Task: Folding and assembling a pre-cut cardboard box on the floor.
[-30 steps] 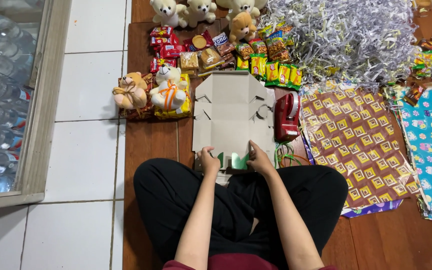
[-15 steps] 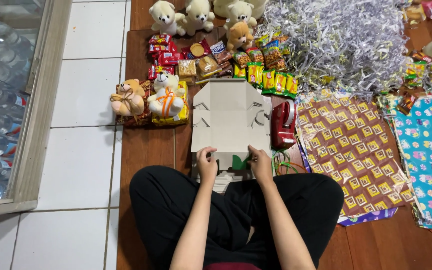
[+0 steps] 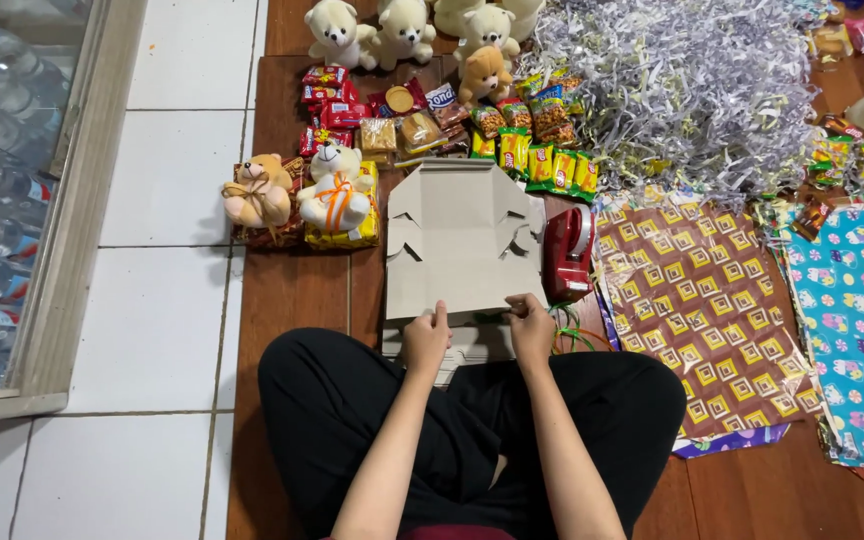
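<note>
Head view: left hand (image 3: 425, 340) and right hand (image 3: 530, 328) each pinch the near edge of the unfolded, empty cardboard box (image 3: 460, 240)

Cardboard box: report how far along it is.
Done: two bear bundles sit tied with ribbon on snack packs. In hand: both hands, left and right, hold the near edge of the flat box blank. Left: it lies unfolded; the wrapping paper lies spread out flat.
</note>
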